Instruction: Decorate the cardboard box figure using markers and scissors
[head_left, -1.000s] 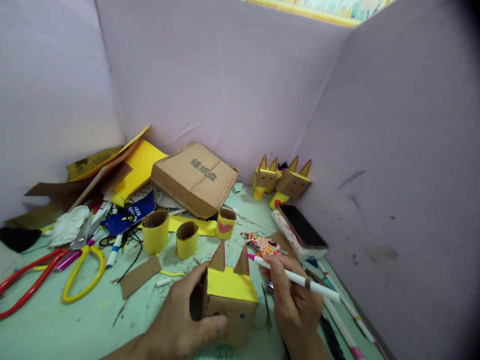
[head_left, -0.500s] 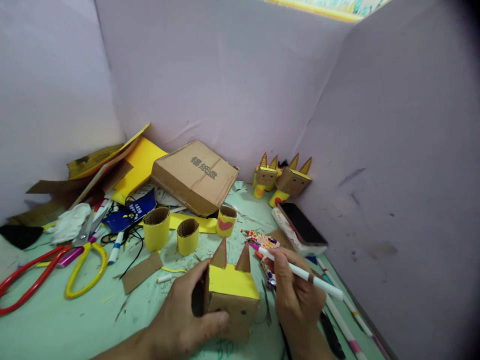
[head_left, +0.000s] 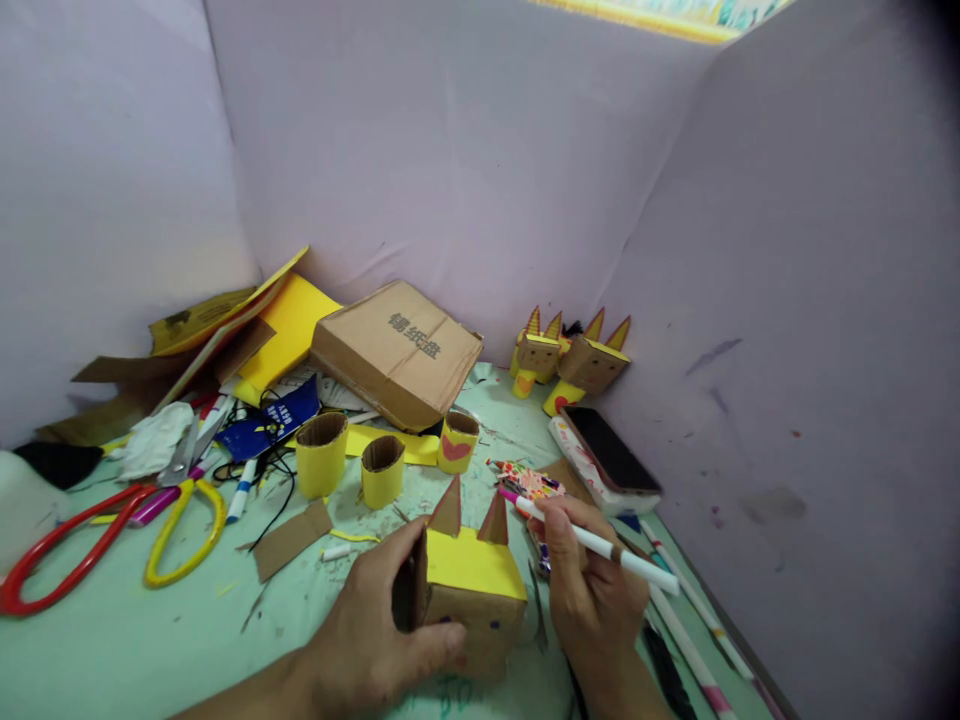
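Observation:
My left hand [head_left: 379, 625] grips a small cardboard box head [head_left: 476, 570] from its left side, thumb across the front. The box has a yellow top, two pointed cardboard ears and dark dot eyes; its lower front is partly hidden by my thumb. In my right hand [head_left: 596, 590] a white marker [head_left: 611, 548] is pinched, its pink tip close beside the right ear; whether they touch I cannot tell. Behind the box stand a large yellow cardboard ring [head_left: 322, 465], a smaller yellow ring [head_left: 382, 475] and one with a red heart [head_left: 457, 450].
Scissors [head_left: 184, 540] with red and yellow handles lie at left. A brown cardboard box [head_left: 401, 350] and yellow sheets [head_left: 289, 325] are at the back. Finished-looking eared figures [head_left: 589, 365] stand by the right wall. A phone [head_left: 611, 450] rests on a white pack. Markers [head_left: 694, 650] lie at right.
The whole view has shifted slightly, so things appear a little further right. Both hands keep their holds; the marker's tip stays close to the right ear.

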